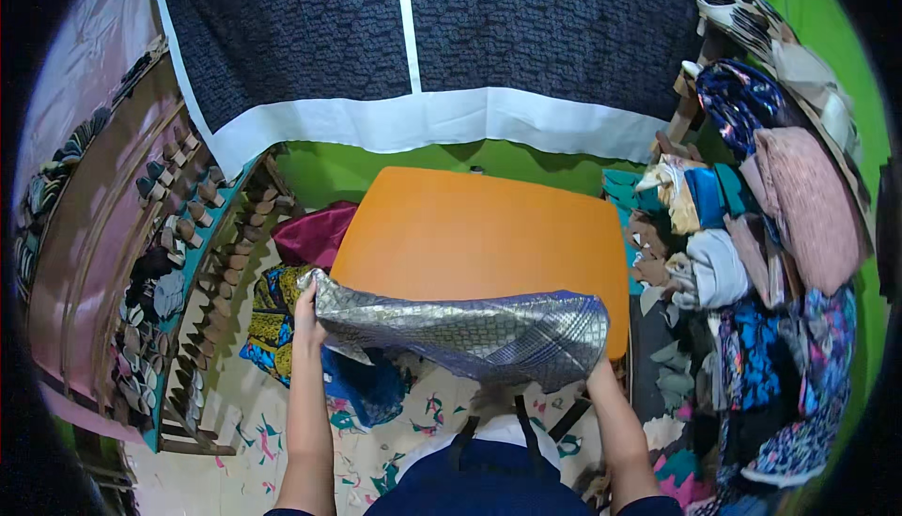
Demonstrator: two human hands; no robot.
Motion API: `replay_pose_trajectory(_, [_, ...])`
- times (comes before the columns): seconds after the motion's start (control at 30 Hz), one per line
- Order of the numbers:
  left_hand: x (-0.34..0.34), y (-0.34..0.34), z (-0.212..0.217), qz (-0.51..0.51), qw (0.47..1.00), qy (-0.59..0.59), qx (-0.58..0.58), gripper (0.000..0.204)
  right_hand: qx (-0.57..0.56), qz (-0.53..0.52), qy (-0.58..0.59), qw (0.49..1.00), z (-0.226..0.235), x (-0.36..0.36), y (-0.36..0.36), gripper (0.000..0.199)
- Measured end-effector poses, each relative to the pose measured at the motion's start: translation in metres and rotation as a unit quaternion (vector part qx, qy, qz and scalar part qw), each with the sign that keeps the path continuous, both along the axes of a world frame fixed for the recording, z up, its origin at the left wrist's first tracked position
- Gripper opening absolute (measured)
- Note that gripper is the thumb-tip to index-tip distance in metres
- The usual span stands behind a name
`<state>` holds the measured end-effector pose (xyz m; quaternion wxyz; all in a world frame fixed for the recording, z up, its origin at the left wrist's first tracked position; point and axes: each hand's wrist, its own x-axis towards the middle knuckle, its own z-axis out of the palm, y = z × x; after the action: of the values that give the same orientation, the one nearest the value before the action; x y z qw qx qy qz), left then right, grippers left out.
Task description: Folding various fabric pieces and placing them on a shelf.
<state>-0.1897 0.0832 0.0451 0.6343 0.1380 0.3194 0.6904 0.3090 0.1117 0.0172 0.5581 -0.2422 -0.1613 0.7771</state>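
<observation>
A shiny silver sheet of fabric or faux leather (460, 328), embossed with a small scale-like pattern, stretches between my two hands. My left hand (308, 317) grips its left end, fingers closed round the edge. At the opposite end my right hand (598, 377) is mostly covered by the sheet, so its fingers are hidden. The middle of the sheet sags, and its lower edge hangs in folds. It is held up in front of the near edge of an orange table (479, 225).
Shoe racks (211, 272) with rows of shoes and shoe forms stand at left. Folded fabrics and leather pieces (719, 267) pile up on shelves at right. Patterned cloths (277, 314) lie left of the table. Coloured scraps (268, 436) litter the floor; a dark curtain (423, 27) hangs behind.
</observation>
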Motion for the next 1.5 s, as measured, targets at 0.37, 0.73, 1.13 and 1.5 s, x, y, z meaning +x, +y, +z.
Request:
replay_pose_trajectory(0.37, [-0.069, -0.138, 0.005, 0.055, 0.993, 0.102, -0.019, 0.027, 0.066, -0.103, -0.274, 0.954, 0.066, 0.117, -0.133, 0.037])
replay_pose_trajectory(0.73, [-0.066, -0.130, 0.095, -0.208, 0.611, 0.753, -0.128, 0.034, 0.201, -0.201, -0.734, 0.616, 0.149, 0.112, -0.125, 0.023])
replay_pose_trajectory(1.13, [-0.034, -0.064, 0.093, 0.002, 0.856, 0.516, 0.041, 0.023, 0.148, -0.090, -0.739, 0.651, 0.178, 0.070, -0.103, 0.062])
replay_pose_trajectory(1.5, [-0.026, 0.002, 0.120, 0.136, 0.823, 0.532, 0.144, 0.021, 0.165, -0.145, -0.717, 0.661, 0.165, 0.054, 0.025, 0.035])
